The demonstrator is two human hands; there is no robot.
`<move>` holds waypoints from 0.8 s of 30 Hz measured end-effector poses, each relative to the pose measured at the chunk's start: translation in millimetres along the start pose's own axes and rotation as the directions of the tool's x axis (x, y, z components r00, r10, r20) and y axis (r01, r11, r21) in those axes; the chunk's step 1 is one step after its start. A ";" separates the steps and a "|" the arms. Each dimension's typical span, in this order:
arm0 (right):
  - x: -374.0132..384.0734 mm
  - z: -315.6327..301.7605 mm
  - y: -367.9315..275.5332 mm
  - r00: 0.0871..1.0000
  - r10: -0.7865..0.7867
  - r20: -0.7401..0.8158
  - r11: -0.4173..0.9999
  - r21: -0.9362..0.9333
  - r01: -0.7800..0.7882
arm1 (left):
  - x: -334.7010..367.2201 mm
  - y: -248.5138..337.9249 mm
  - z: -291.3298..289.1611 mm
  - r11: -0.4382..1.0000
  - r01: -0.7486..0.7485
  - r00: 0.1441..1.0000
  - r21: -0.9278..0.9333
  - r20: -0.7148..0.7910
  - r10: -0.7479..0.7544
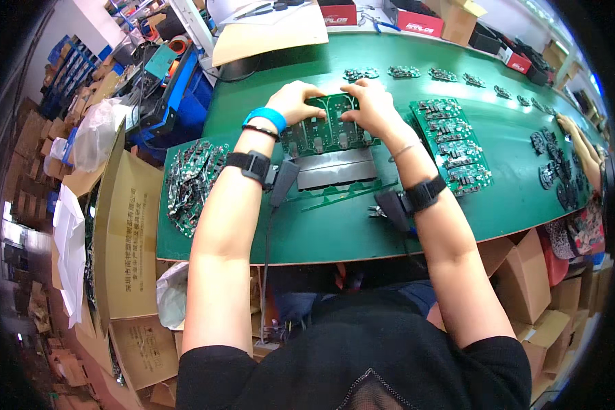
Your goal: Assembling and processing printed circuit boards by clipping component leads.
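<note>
My left hand and my right hand grip the upper edge of a green circuit board panel, fingers over the far edge and thumbs on the near face. The panel is tilted up and shows a row of repeated silver pads and dark parts. Its lower edge is at a grey metal block on the green table; whether the two touch, I cannot tell. More green board edging lies along the near side of the block. To the right of my right forearm lie green panels populated with black parts.
A heap of small circuit boards covers the table's left corner. Small assemblies form a row along the far side. Another person's arm is at the right, near black parts. A cardboard box stands left of the table.
</note>
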State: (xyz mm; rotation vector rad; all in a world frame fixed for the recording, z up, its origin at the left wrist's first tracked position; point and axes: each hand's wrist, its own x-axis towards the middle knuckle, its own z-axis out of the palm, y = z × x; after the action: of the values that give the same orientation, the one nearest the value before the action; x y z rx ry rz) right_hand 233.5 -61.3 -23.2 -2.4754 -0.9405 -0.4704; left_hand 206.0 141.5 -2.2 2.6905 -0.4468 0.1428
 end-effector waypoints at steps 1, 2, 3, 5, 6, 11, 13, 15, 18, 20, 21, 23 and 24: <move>-6.3 -8.8 -8.2 1.000 -0.006 -0.006 1.000 0.000 0.006 | -4.2 -5.7 -3.9 0.989 0.042 0.998 -0.138 0.052 -0.035; -14.2 -19.0 -17.4 0.985 0.014 -0.172 0.993 0.116 0.006 | -11.1 -14.7 -1.9 0.989 0.007 0.999 -0.146 -0.041 -0.013; -24.9 -25.7 -22.4 0.944 0.057 -0.325 0.974 0.226 0.019 | -15.8 -12.2 -6.0 0.989 0.005 0.999 -0.145 -0.042 -0.011; -55.2 -32.3 -18.6 0.904 0.207 -0.375 0.941 0.330 -0.078 | -28.9 1.2 -17.8 0.916 0.070 0.988 -0.395 -0.099 -0.119; -68.8 -40.1 -23.9 0.894 0.278 -0.352 0.931 0.328 -0.161 | -37.4 6.0 -24.5 0.880 0.064 0.987 -0.471 -0.100 -0.125; -101.0 -33.6 -15.6 0.923 0.381 0.060 0.630 0.714 -0.307 | -59.0 17.1 -24.4 0.779 0.064 0.989 -0.624 -0.065 -0.134; -111.2 -31.8 -13.2 0.928 0.350 0.126 0.485 0.824 -0.294 | -62.5 20.7 -19.7 0.764 0.085 0.988 -0.639 -0.046 -0.148; -120.9 -33.2 -9.0 0.948 0.291 0.130 0.406 0.880 -0.245 | -63.6 21.1 -13.2 0.699 0.143 0.988 -0.701 0.055 -0.147; -134.6 -35.1 -7.5 0.956 0.260 0.134 0.368 0.902 -0.227 | -61.4 21.2 -3.6 0.689 0.205 0.979 -0.695 0.140 -0.149; -138.5 -37.9 -9.1 0.951 0.255 0.174 0.326 0.910 -0.254 | -59.6 16.3 5.7 0.690 0.230 0.973 -0.686 0.176 -0.150; -138.6 -40.7 -9.8 0.949 0.261 0.175 0.328 0.909 -0.257 | -58.3 17.4 7.3 0.688 0.230 0.973 -0.688 0.179 -0.145; -137.7 -44.0 -11.3 0.872 0.336 0.356 0.075 0.913 -0.401 | -56.7 19.2 10.0 0.694 0.241 0.970 -0.678 0.164 -0.177; -138.9 -43.4 -9.4 0.889 0.326 0.323 0.094 0.924 -0.370 | -56.5 22.2 9.1 0.693 0.241 0.970 -0.679 0.167 -0.174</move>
State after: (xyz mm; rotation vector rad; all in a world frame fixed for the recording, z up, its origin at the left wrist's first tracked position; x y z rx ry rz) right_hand 121.9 -151.8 -47.7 -1.3142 -0.3306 0.3417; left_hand 145.6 134.8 -11.4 1.9671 -0.1578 -0.1881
